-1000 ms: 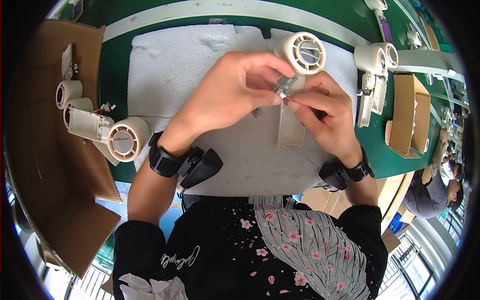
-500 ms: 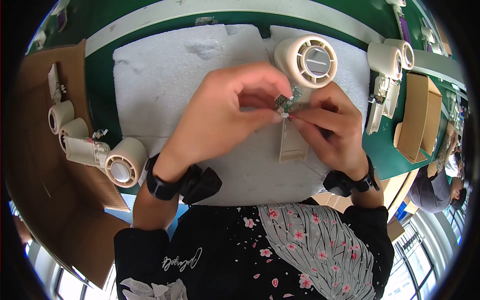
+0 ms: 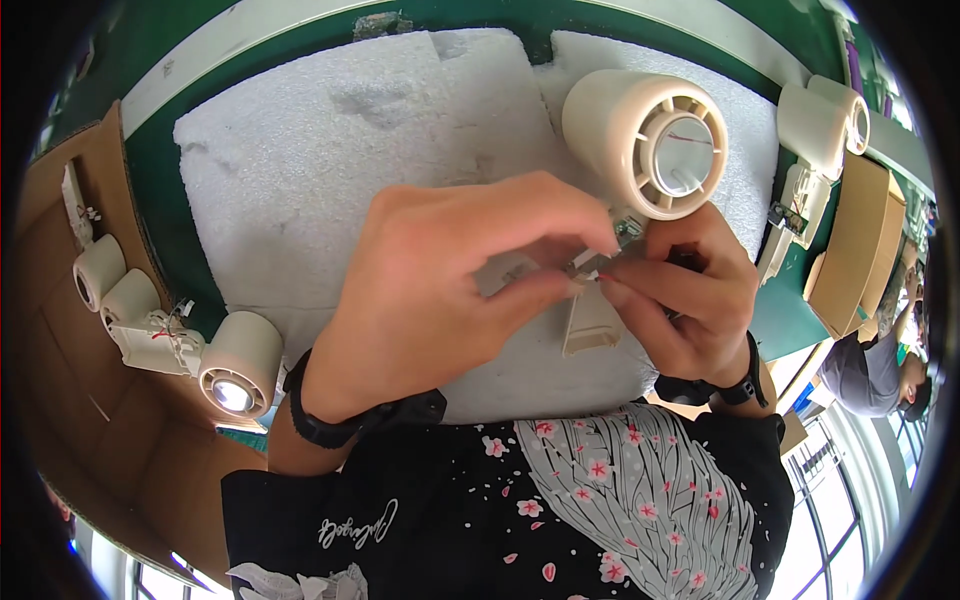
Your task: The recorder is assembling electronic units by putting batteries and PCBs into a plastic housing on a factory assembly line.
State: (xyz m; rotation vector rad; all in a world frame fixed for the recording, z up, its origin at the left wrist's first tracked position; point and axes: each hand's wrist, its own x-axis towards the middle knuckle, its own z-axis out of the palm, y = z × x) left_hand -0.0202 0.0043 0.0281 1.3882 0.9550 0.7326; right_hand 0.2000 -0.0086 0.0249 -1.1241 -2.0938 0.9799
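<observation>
In front of me lies a cream device with a round, drum-shaped head (image 3: 605, 125), a spoked ring at its end and an open handle shell (image 3: 592, 335) reaching toward me. Over the handle, my left hand (image 3: 430, 270) pinches a small green circuit board (image 3: 628, 230) between thumb and forefinger. My right hand (image 3: 700, 290) is closed in a pinch at the board's near end, beside a small white connector. A bit of red wire shows at its fingertips. The fingers hide much of the board and handle.
White foam sheets (image 3: 290, 150) cover the green bench. At the left, several cream device parts (image 3: 240, 350) lie by a large cardboard box (image 3: 110, 430). More parts (image 3: 812, 120) and a small carton (image 3: 860, 250) stand at the right. A person (image 3: 865, 375) is beyond the right edge.
The view has come closer, so the device looks larger. Both hands appear lower and slightly farther right in the picture, still pinching at the circuit board.
</observation>
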